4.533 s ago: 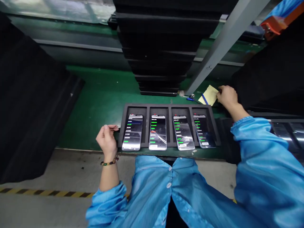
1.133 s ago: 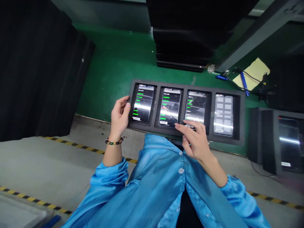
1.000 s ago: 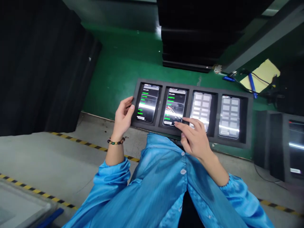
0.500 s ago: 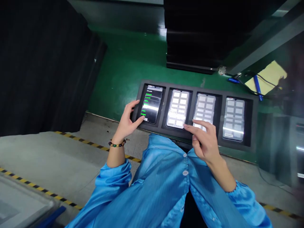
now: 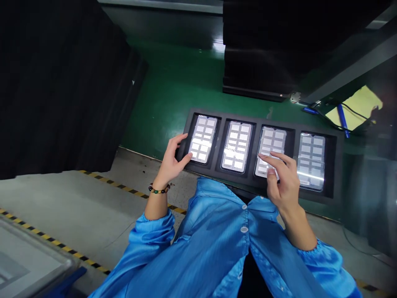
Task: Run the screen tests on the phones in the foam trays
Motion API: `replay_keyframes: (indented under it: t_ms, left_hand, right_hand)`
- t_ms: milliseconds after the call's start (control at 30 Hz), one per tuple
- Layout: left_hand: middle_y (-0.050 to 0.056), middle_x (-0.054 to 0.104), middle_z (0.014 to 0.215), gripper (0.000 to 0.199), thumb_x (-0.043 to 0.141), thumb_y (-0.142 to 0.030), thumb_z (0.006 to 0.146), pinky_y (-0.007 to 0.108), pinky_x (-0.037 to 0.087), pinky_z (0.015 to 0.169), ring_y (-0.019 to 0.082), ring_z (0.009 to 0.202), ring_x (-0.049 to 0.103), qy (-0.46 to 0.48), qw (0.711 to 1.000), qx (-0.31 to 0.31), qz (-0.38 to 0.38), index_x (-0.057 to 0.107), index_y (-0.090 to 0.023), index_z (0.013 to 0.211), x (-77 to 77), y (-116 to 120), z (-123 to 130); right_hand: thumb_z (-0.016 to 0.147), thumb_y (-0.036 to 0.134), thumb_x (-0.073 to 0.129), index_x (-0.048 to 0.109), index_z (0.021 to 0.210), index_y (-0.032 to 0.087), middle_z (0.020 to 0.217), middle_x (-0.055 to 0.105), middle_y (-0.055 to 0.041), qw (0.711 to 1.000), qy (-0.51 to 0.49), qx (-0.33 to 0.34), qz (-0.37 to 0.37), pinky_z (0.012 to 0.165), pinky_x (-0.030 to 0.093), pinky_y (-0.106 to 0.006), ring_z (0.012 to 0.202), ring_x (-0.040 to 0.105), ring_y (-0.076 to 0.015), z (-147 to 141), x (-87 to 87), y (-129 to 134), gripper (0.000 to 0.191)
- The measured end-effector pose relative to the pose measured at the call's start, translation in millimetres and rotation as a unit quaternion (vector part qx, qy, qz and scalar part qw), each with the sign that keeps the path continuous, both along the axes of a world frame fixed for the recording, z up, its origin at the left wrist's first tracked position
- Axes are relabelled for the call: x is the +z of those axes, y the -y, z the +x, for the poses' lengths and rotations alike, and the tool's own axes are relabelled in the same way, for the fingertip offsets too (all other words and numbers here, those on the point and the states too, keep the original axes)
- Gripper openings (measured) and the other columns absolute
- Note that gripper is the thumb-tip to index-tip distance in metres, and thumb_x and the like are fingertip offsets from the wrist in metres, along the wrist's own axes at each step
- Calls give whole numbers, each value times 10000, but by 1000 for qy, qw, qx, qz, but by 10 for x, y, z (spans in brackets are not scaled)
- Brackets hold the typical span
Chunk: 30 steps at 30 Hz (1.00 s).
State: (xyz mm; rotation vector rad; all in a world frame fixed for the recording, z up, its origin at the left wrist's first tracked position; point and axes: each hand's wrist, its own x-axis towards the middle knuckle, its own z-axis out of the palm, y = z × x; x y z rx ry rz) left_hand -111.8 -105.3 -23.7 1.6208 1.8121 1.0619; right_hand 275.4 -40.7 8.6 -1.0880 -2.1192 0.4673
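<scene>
Standing near, I saw the green table [image 5: 173, 99], then the dark tray [image 5: 218, 142], four phones in it. The tray's third phone from left [image 5: 274, 142] lay lengthwise across the tray, nearer to the right hand [image 5: 287, 186]. This hand was palm down, empty, fingertips over the phone; the left hand [image 5: 170, 163] spread wide around the tray's left edge.
</scene>
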Motion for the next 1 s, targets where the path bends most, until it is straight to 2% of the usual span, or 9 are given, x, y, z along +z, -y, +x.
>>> replay_keyframes:
  t_ms: [133, 233, 333, 467, 533, 633, 800, 900, 1000]
  left_hand:
    - [108, 659, 1376, 560, 722, -476, 1028, 418, 583, 989, 245, 1160, 656, 7, 1000, 24, 7, 602, -297, 1545, 35, 64, 67]
    - [92, 641, 1237, 466, 651, -440, 1071, 398, 584, 932, 226, 1063, 639, -2, 999, 37, 0, 640, -293, 1512, 64, 29, 124]
    - [114, 585, 1252, 447, 586, -425, 1094, 455, 575, 1033, 257, 1153, 615, -40, 999, 36, -8, 652, -277, 1511, 94, -144, 181]
    - [162, 494, 1464, 450, 528, -358, 1094, 558, 471, 1232, 329, 1419, 517, -92, 995, 22, -20, 636, -256, 1518, 138, -440, 252]
    - [173, 462, 1519, 471, 517, -327, 1085, 596, 445, 1251, 360, 1455, 493, -117, 992, 24, -43, 626, -261, 1539, 161, -538, 286]
    - [188, 456, 1549, 499, 496, -323, 1086, 631, 470, 1214, 390, 1424, 514, -151, 985, 35, -70, 616, -270, 1568, 196, -598, 336]
    - [181, 499, 1552, 503, 453, -319, 1100, 626, 519, 1156, 382, 1346, 544, -187, 979, 44, -65, 633, -275, 1568, 232, -507, 402]
    - [187, 529, 1543, 498, 449, -305, 1101, 623, 528, 1137, 368, 1275, 572, -197, 978, 47, -45, 655, -245, 1550, 220, -361, 447]
    - [189, 532, 1571, 493, 457, -291, 1100, 629, 529, 1127, 376, 1296, 578, -200, 978, 54, -31, 656, -230, 1548, 205, -182, 508]
  right_hand:
    - [1068, 205, 506, 706, 1395, 248, 1305, 792, -96, 999, 25, -19, 7, 1151, 530, -578, 1355, 653, -341, 131, -7, -84, 386]
    - [1074, 235, 478, 697, 1405, 249, 1323, 777, -108, 998, 57, -36, -1, 1175, 506, -602, 1377, 633, -354, 93, 59, -170, 398]
    - [1074, 241, 451, 649, 1469, 244, 1411, 733, -123, 995, 98, 5, -28, 1207, 475, -606, 1453, 577, -357, -171, 139, -291, 442]
    - [1062, 226, 411, 589, 1528, 213, 1473, 698, -139, 986, 142, 64, -52, 1243, 418, -636, 1537, 487, -374, -631, 145, -525, 499]
    - [1055, 222, 398, 585, 1530, 202, 1439, 715, -143, 984, 156, 72, -54, 1246, 407, -642, 1546, 472, -378, -786, 113, -648, 511]
    - [1045, 209, 383, 592, 1511, 184, 1389, 739, -143, 981, 174, 72, -47, 1251, 396, -634, 1558, 459, -375, -894, 76, -769, 511]
    - [1036, 194, 404, 598, 1483, 199, 1352, 767, -121, 978, 188, 79, -31, 1242, 380, -617, 1543, 483, -361, -880, 81, -709, 487]
    - [1037, 180, 422, 589, 1492, 209, 1390, 757, -110, 978, 185, 88, -31, 1224, 383, -612, 1532, 495, -365, -818, 79, -566, 485]
    - [1016, 156, 447, 570, 1528, 225, 1438, 736, -102, 978, 183, 98, -34, 1214, 382, -610, 1523, 502, -370, -740, 63, -408, 530]
